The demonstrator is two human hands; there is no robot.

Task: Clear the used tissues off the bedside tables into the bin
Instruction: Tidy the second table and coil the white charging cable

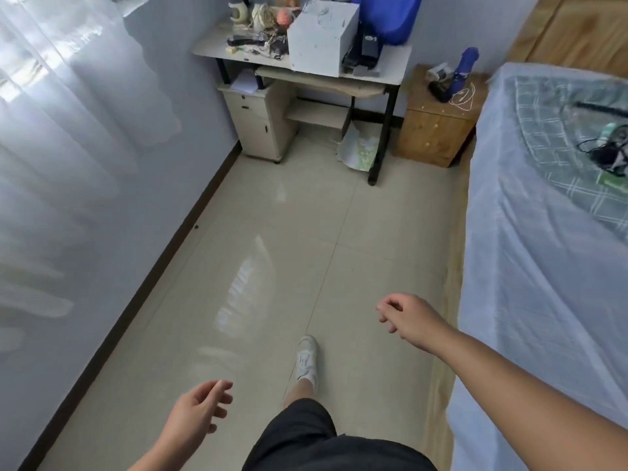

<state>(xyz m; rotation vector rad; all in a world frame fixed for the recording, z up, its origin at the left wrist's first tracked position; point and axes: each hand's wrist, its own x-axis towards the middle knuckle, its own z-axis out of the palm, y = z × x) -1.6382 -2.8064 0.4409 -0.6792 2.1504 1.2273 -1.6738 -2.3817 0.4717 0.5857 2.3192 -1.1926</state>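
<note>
A wooden bedside table (431, 137) stands at the far end of the room, between the desk and the bed. On its top lie a crumpled white tissue (438, 71), a dark device, a blue bottle and a white cable. My left hand (198, 414) hangs low at the bottom of the view, fingers loosely apart, holding nothing. My right hand (406, 317) is stretched forward over the floor beside the bed, fingers curled loosely, also holding nothing. Both hands are far from the bedside table. No bin is in view.
A cluttered desk (390, 68) with a white box and a blue bag stands against the far wall, a small drawer unit (258, 124) under its left side. The bed (543, 232) fills the right side. A curtain hangs on the left. Tiled floor (272, 249) lies between.
</note>
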